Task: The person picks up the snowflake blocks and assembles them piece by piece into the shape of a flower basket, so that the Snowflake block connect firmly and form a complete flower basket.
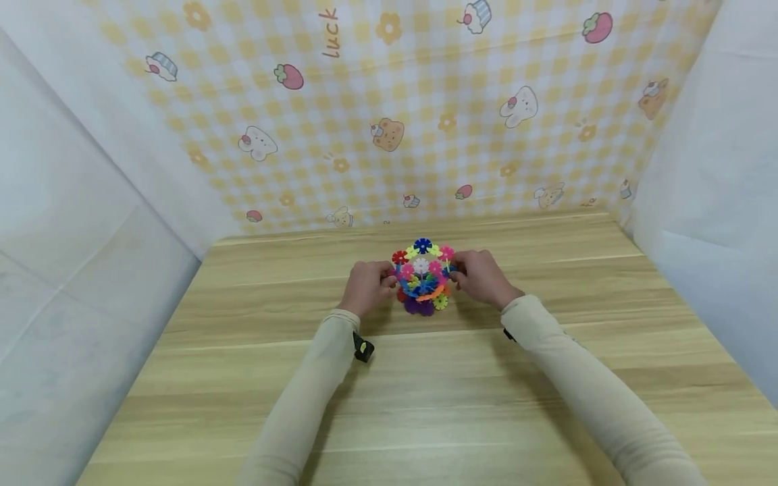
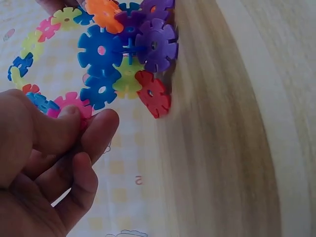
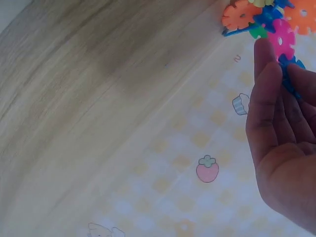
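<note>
A model built of interlocking plastic snowflake discs stands upright on the wooden table, many-coloured, with purple and red discs at its base. My left hand is at its left side. In the left wrist view, thumb and forefinger pinch a pink disc of the model, beside a ring of yellow, pink and blue discs. From the right side, my right hand pinches a blue disc between thumb and fingers, just beside a pink disc. The fingers hide part of both held discs.
The wooden table stretches around the model on all sides. Behind it hangs a yellow checked cloth with cartoon prints. White sheets hang at the left and right. A black wrist strap hangs by the left sleeve.
</note>
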The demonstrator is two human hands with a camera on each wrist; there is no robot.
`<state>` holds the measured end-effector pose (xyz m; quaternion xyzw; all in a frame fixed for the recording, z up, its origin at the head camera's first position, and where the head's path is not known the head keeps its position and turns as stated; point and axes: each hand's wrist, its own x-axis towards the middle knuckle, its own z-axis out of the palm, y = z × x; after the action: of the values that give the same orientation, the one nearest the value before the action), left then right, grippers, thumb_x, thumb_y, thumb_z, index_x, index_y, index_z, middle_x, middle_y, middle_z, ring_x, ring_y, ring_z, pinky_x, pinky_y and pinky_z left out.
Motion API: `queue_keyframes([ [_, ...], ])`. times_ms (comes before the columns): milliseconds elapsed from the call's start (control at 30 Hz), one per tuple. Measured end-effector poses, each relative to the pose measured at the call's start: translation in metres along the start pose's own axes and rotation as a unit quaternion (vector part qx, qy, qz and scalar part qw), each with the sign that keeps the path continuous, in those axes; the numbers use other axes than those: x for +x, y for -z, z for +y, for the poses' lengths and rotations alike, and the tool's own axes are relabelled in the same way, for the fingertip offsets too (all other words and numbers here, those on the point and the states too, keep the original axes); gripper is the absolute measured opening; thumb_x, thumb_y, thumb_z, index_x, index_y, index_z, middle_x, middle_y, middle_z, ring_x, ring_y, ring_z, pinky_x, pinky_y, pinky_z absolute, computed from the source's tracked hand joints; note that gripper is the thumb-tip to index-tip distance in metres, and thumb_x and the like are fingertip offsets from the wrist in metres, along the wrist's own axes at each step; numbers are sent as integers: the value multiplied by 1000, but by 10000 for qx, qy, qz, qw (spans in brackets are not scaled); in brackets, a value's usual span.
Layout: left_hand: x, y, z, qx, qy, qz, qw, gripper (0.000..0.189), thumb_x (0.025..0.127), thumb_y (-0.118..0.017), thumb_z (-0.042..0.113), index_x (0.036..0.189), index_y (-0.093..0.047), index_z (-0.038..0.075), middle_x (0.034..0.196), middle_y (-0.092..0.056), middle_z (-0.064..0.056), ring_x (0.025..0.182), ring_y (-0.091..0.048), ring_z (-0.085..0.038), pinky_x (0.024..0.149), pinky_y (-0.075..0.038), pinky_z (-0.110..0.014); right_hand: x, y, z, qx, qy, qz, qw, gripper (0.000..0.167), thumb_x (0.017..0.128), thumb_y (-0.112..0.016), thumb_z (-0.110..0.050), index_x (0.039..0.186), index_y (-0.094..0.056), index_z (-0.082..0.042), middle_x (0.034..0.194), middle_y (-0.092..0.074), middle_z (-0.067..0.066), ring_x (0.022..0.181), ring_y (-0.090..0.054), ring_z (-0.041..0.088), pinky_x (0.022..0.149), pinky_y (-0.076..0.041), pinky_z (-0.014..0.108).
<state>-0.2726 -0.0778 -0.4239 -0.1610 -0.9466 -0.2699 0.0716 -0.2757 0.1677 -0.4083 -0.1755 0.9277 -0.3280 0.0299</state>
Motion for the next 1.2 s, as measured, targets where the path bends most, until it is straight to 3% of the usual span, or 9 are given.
queue_keyframes([
  [67, 1, 1, 2, 38, -4, -55, 10000, 11, 94, -69, 10, 84, -73, 7, 78, -74, -6, 65, -61, -15, 64, -53, -27, 0, 0, 0, -52, -7, -20, 10000, 10, 97, -61, -3, 93, -69, 1, 86, -73, 18, 66, -66, 16, 61, -54, 27],
  [267, 2, 2, 0, -618, 336, -311, 9970, 11, 92, -68, 4, 83, -74, 6, 80, -76, -6, 66, -65, -13, 62, -56, -24, 3, 3, 2, 143, 100, -269, 9995, 11, 96, -61, -1, 90, -69, 2, 86, -74, 19, 67, -68, 20, 62, -54, 27],
  [533, 4, 6, -2, -668, 345, -682, 9948, 10, 93, -68, 5, 86, -75, 5, 80, -76, -7, 65, -63, -14, 60, -53, -22, 4, 4, 4, 236, 1, -391, 9990, 9, 96, -61, -2, 90, -68, 0, 87, -74, 17, 72, -71, 25, 65, -56, 28],
  [767, -2, 8, -10, -1509, 446, -1076, 9817, 13, 98, -63, 11, 98, -74, 4, 92, -78, -9, 82, -75, -22, 76, -61, -29, -1, 8, 6, 234, -15, -539, 9983, 9, 96, -64, -5, 103, -66, 0, 92, -74, 17, 77, -72, 25, 66, -55, 29],
  [1000, -7, 7, -13, -2052, 533, -935, 9728, 13, 99, -61, 8, 104, -72, 3, 96, -78, -13, 86, -77, -27, 72, -61, -34, -4, 6, 12, 407, -126, -639, 9970, 14, 100, -54, -4, 105, -66, 0, 96, -74, 19, 77, -71, 24, 67, -55, 28],
  [1200, -4, 4, -12, -2147, 603, -826, 9713, 10, 99, -60, 7, 104, -69, 3, 93, -78, -15, 83, -77, -26, 70, -61, -34, -4, 5, 12, 369, 3, -651, 9972, 12, 100, -54, -2, 100, -66, 1, 94, -73, 19, 76, -71, 21, 67, -56, 29],
])
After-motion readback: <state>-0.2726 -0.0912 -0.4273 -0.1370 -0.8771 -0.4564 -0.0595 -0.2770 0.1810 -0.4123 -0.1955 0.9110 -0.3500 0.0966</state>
